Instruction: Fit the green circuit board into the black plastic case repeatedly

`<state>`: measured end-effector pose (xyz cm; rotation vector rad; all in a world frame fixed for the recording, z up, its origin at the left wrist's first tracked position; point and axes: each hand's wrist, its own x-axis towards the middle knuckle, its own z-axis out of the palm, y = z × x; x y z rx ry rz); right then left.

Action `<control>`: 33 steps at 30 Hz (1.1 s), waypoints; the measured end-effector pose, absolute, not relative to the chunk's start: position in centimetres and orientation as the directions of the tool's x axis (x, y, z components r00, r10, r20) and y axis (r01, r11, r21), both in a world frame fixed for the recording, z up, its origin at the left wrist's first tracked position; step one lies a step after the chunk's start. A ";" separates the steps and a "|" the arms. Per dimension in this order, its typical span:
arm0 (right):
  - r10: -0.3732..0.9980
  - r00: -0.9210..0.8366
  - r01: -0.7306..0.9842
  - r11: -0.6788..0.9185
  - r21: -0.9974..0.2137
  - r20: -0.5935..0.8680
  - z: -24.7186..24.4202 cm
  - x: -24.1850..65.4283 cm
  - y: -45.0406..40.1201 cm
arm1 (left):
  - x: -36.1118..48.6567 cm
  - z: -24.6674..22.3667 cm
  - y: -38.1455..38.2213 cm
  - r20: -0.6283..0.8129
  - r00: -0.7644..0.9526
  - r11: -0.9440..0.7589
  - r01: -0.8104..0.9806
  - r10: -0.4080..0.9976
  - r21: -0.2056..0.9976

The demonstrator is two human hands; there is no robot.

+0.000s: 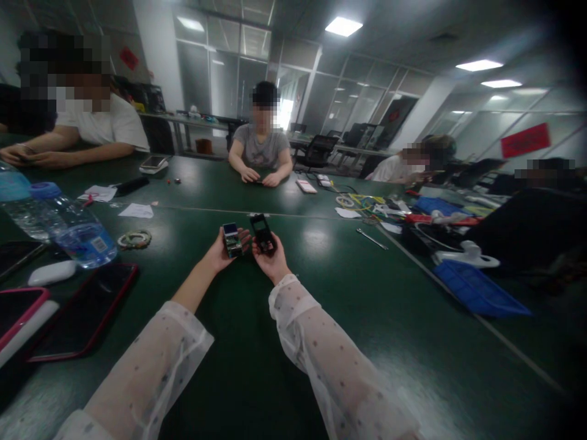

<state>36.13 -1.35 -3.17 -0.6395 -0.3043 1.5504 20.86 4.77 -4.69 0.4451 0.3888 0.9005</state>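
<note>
On my screen I see the left hand holding a gadget and the right hand a black case, close together above the green table.

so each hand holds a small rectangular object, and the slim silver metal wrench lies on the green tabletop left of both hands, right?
Wrong side: the head view shows the slim silver metal wrench on the green tabletop to the right of both the left hand and right hand. The rest stands.
</note>
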 end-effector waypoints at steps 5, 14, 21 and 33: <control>0.968 0.073 -0.790 -0.090 -0.606 -0.239 -3.6 35.8 -0.8 | 20.9 -4.9 5.0 -0.180 0.553 0.554 -0.643 0.814 0.529; 0.971 0.092 -0.775 -0.070 -0.628 -0.222 -3.6 35.6 -0.8 | 20.8 -4.8 5.0 -0.193 0.546 0.554 -0.636 0.815 0.538; 0.979 0.066 -0.754 -0.077 -0.652 -0.192 -3.8 35.4 -0.6 | 20.9 -4.2 4.7 -0.233 0.521 0.553 -0.625 0.821 0.550; 0.989 0.134 -0.603 0.029 -0.797 -0.066 -3.8 34.8 -0.9 | 19.9 -3.2 5.8 -0.423 0.358 0.548 -0.423 0.833 0.721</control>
